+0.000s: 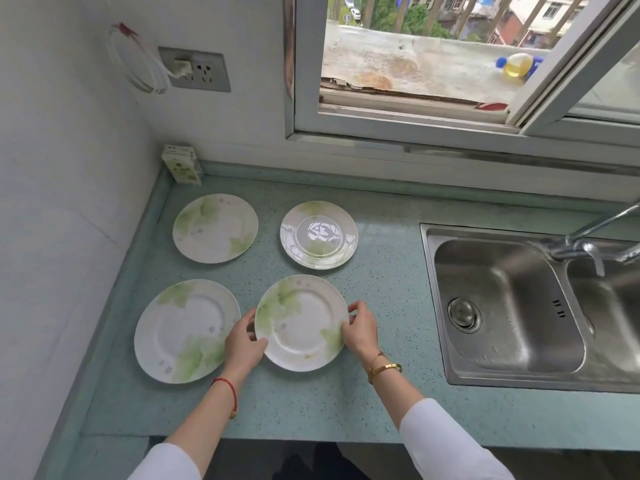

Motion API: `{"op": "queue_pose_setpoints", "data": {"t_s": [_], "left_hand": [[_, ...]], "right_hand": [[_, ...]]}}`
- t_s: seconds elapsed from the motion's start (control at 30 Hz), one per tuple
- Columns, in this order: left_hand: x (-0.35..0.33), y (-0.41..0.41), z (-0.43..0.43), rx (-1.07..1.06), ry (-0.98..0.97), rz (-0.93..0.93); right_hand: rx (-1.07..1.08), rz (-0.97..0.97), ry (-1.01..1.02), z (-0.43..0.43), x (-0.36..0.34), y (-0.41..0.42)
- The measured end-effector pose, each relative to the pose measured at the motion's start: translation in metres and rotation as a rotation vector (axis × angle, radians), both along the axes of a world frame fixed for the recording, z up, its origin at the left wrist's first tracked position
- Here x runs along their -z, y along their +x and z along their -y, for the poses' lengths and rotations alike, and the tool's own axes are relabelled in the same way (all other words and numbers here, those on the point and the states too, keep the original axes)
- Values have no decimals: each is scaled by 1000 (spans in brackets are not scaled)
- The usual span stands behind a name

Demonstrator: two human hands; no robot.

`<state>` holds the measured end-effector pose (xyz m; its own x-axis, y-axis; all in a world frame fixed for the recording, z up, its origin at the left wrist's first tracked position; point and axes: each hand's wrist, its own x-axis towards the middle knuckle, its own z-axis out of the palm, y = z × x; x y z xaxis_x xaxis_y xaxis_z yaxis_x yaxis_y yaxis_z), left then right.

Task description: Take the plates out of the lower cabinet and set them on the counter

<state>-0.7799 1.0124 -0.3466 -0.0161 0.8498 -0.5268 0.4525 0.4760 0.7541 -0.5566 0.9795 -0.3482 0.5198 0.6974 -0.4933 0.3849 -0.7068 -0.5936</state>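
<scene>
Both arms reach fwd in white sleeves pushed up, left hand (244, 344) w/ red cord at wrist pinching the near-right plate (301, 323) at its left rim, right hand (360, 329) w/ gold bangle gripping its right rim, fingers curled.

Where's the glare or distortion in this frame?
Head view: window reflection glares off the far-right plate, hiding its pattern; highlights on the sink; wide-angle bends the window frame and counter edges; soft daylight, faint shadows; hands and plates look sharp.
</scene>
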Motion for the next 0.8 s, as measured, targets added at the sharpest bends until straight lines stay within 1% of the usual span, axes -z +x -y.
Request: {"op": "queue_pose_setpoints", "data": {"t_s": [0.5, 0.63, 0.7, 0.8], "left_hand": [[-6, -4, 1, 63, -4, 48], [-9, -10, 3, 77, 3, 7], [-12, -13, 5, 77, 20, -2], [-22, -18, 11, 40, 78, 13]], "right_hand": [[13, -2, -3, 2, -1, -5], [42, -17, -6, 7, -7, -4], [57, 5, 14, 12, -9, -2], [121, 5, 101, 16, -17, -1]]}}
